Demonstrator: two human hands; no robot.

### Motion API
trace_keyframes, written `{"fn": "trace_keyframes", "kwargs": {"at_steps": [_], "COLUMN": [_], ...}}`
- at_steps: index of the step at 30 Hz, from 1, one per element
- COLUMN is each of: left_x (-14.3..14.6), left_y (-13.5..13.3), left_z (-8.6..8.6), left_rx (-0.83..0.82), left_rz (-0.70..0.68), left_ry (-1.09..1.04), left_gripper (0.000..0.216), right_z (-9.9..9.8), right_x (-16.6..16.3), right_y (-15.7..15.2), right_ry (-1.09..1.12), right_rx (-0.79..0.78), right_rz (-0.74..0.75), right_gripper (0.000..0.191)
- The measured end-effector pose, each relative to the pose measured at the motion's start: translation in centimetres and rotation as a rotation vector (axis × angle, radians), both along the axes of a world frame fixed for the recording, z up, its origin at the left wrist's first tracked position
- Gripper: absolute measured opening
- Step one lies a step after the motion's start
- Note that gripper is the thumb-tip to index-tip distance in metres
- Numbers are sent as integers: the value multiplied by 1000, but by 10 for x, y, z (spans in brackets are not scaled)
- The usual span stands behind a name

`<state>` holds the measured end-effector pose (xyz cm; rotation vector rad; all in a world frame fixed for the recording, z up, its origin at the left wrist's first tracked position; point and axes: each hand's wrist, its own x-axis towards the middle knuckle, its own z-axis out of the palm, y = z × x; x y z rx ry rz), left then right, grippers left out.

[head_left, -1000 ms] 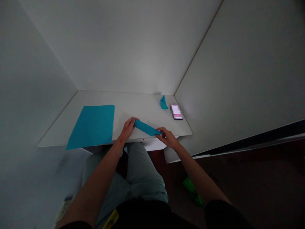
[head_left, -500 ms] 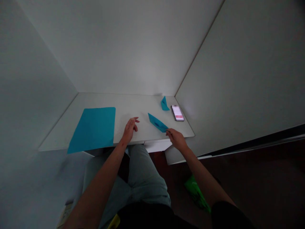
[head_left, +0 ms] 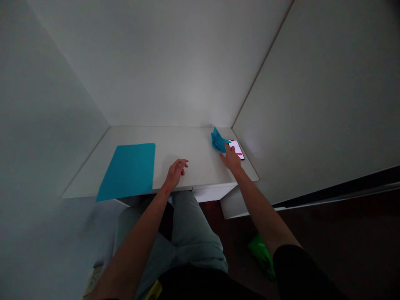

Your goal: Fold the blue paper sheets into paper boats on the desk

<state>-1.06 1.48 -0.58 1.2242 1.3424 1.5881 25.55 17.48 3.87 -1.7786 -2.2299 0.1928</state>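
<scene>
Two bare hands are at the desk, and only one is at the paper. The **right hand** [head_left: 231, 159] is open with its **fingers** [head_left: 227, 149] reaching forward, their tips at the lower edge of a **folded teal paper** [head_left: 218, 141], which lies at about 11 o'clock from the hand. In this dim view I can't tell whether they are pinching it or only touching it.

The paper sits on the far right of a **white desk** [head_left: 190, 143], its pointed folds rising from the surface. Just beside it, at about 1 o'clock from the right hand, lies a **smartphone** [head_left: 238, 149] with a lit screen, close to the right wall.

The **left hand** [head_left: 175, 173] is open and empty, near the desk's front edge. At about 9 o'clock from it lies a **flat teal sheet** [head_left: 128, 171], its near corner reaching the front edge. Below the desk, a **green object** [head_left: 261, 256] lies on the dark floor.
</scene>
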Motion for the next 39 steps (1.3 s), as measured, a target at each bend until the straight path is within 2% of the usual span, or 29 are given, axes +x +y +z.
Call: {"fn": "trace_keyframes", "kwargs": {"at_steps": [4,7,9,12,14,17,19,21,23,26,28,31,33,34,36,39], "left_x": [6,10,4,-30,-67,-125,-152,-164,-164,-146,-128,-98,-80,-73,-61,-51], "left_y": [1,-6,-19,-56,-90,-142,-171,-191,-200,-195,-183,-160,-144,-136,-119,-98], "left_z": [0,5,12,21,23,14,4,-5,-8,-3,4,17,27,33,48,79], "left_rx": [-22,-32,-3,64,43,-83,-208,-294,-311,-250,-214,-195,-172,-155,-118,-59], "left_rz": [-21,-11,3,31,141,299,297,236,180,132,94,-6,-49,-75,-125,-151], "left_ry": [24,122,256,535,730,974,1108,1185,1202,1145,1095,1084,1089,1089,1087,1144], "left_gripper": [53,48,42,34,36,69,91,87,65,46,42,40,40,39,37,34], "right_z": [-28,-49,-59,-66,-67,-67,-66,-64,-60,-51,-43,-32,-28,-26,-25,-27], "right_x": [-9,-12,-11,-7,-5,-5,-6,-7,-7,-11,-18,-37,-51,-57,-67,-73], "right_y": [-37,-56,-57,-48,-42,-41,-43,-46,-49,-62,-78,-107,-123,-127,-130,-122], "right_ry": [220,386,485,614,660,650,621,594,565,480,370,186,138,138,159,187], "right_rx": [154,124,105,108,113,101,93,93,95,75,41,-12,-12,-2,10,-47], "right_rz": [57,184,231,213,202,247,281,288,287,369,525,787,849,861,872,824], "right_gripper": [63,54,49,45,41,37,37,39,43,48,54,80,95,95,82,40]}}
